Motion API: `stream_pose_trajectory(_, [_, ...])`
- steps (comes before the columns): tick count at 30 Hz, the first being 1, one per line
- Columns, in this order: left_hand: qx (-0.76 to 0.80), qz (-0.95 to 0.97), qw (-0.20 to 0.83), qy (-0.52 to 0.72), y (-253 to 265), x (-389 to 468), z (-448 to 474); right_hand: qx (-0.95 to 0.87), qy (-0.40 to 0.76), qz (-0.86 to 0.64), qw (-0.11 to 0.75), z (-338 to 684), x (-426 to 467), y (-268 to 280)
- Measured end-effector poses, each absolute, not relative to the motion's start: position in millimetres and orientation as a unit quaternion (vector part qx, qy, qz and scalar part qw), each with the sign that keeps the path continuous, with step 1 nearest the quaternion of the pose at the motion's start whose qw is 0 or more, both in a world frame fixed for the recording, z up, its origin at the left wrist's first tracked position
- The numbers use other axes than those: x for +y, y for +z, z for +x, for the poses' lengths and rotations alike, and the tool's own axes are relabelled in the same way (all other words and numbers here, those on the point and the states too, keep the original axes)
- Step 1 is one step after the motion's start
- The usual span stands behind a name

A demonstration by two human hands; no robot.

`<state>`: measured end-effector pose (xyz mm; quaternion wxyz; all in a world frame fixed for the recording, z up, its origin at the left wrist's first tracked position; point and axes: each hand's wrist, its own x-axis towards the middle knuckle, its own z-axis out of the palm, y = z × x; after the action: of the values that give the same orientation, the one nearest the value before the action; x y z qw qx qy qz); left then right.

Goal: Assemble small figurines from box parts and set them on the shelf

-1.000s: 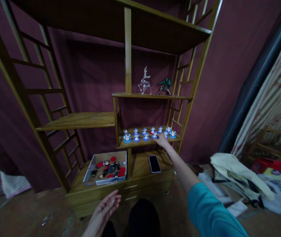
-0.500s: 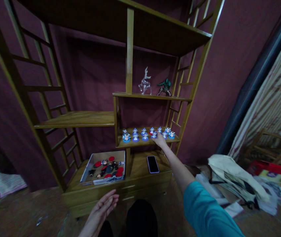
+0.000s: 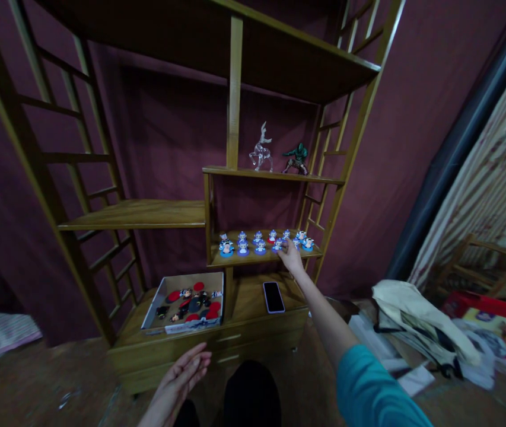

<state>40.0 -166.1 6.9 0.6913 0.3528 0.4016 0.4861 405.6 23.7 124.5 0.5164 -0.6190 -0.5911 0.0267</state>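
On the small lower shelf [image 3: 264,262], several little figurines stand in two rows, mostly white and purple on round bases. My right hand [image 3: 292,258] reaches to the front row, its fingers apart beside a purple-based figurine [image 3: 278,244] that stands on the shelf; whether a fingertip still touches it is hard to see. Low in front of the cabinet hangs my left hand [image 3: 184,375], palm inward, fingers loosely stretched and holding nothing. A shallow cardboard box [image 3: 157,302] on the cabinet top contains dark figurines and red discs.
A phone [image 3: 273,297] lies right of the box. Above the figurines, a clear deer figure [image 3: 261,151] and a green crouching figure [image 3: 298,159] stand on a shelf. Cloth and a pale bag [image 3: 422,314] are heaped on the floor at right.
My right hand has drawn slightly right and back from the front-row figurine, and its fingers have loosened. The left hand is nearly still. The view has shifted a little.
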Motion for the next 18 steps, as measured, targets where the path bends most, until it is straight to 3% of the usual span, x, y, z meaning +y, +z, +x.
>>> stream_pose_trajectory(6, [0.404,0.346,0.691,0.49,6.4,-164.3,38.2,-0.533,-0.031,-0.618,0.577,422.3,3.0,111.7])
stream_pose_trajectory(18, [0.407,0.35,0.691,0.485,-0.6,-160.9,33.4,-0.472,-0.079,-0.696,0.535,428.6,-7.0,128.5])
